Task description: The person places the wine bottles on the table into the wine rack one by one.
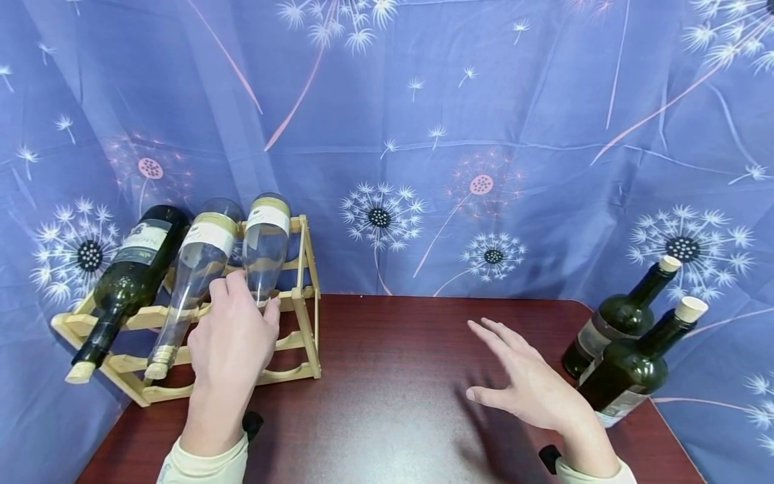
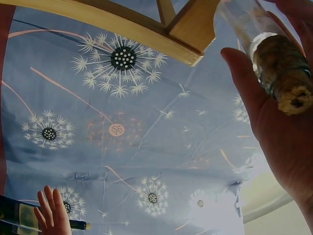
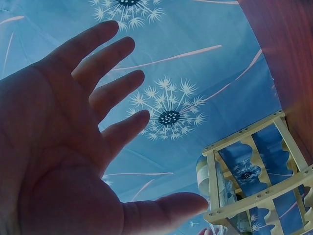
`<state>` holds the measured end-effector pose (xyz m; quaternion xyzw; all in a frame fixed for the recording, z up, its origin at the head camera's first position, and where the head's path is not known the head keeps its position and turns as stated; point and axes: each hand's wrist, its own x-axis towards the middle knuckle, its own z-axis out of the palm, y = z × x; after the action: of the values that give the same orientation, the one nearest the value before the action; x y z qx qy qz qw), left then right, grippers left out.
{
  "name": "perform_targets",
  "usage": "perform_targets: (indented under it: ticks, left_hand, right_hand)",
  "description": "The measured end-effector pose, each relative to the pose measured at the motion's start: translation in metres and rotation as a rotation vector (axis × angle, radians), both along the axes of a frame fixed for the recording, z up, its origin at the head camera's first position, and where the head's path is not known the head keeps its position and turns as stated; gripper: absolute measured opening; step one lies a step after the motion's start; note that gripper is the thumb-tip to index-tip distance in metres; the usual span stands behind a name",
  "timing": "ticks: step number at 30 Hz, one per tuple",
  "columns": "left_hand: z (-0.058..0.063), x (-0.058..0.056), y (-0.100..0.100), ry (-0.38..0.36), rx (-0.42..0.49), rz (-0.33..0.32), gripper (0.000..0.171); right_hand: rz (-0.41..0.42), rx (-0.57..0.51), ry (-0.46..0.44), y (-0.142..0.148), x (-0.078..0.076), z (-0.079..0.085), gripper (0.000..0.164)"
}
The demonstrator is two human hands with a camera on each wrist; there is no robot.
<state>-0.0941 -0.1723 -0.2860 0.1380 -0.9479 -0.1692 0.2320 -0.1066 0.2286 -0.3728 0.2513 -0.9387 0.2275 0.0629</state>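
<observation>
A clear glass bottle [image 1: 266, 245] with a white and yellow label lies tilted in the top row of a wooden wine rack [image 1: 302, 316]. My left hand [image 1: 232, 336] grips this bottle toward its neck, thumb on one side and fingers over the other. The left wrist view shows the corked neck [image 2: 281, 63] beside the palm. To the left lie a second clear bottle [image 1: 196, 269] and a dark green bottle [image 1: 130, 282], both corked, necks toward me. My right hand [image 1: 526, 376] hovers over the table with fingers spread, holding nothing.
Two dark corked bottles [image 1: 611, 323] [image 1: 629, 370] stand upright at the table's right edge, close to my right hand. A brown-red table [image 1: 387, 403] carries the rack on its left. Behind hangs a blue dandelion-print cloth [image 1: 423, 101].
</observation>
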Motion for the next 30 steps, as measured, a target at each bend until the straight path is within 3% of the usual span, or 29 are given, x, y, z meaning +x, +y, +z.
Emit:
perform_targets:
  ticks: [7, 11, 15, 20, 27, 30]
  left_hand:
    - [0.004, 0.004, 0.000, 0.064, -0.013, 0.038, 0.073]
    - [0.007, 0.004, 0.003, 0.178, -0.041, 0.036, 0.078]
    - [0.009, 0.005, 0.004, 0.320, -0.063, -0.020, 0.081]
    - [0.012, 0.003, 0.007, 0.441, -0.073, -0.160, 0.081]
    - [0.013, 0.002, 0.019, 0.553, -0.113, -0.472, 0.081]
    - [0.013, 0.001, 0.026, 0.576, -0.125, -0.562, 0.081]
  right_hand:
    - [-0.004, -0.003, 0.004, 0.000, 0.000, 0.000, 0.096]
    - [-0.005, -0.002, 0.002, 0.000, 0.000, 0.000, 0.095]
    - [-0.004, -0.001, 0.006, 0.000, 0.000, 0.001, 0.095]
    - [-0.001, 0.002, 0.014, 0.000, 0.000, 0.001, 0.096]
    - [-0.002, 0.007, 0.010, 0.000, -0.001, 0.000, 0.096]
    - [-0.004, 0.006, 0.002, 0.000, -0.001, 0.000, 0.096]
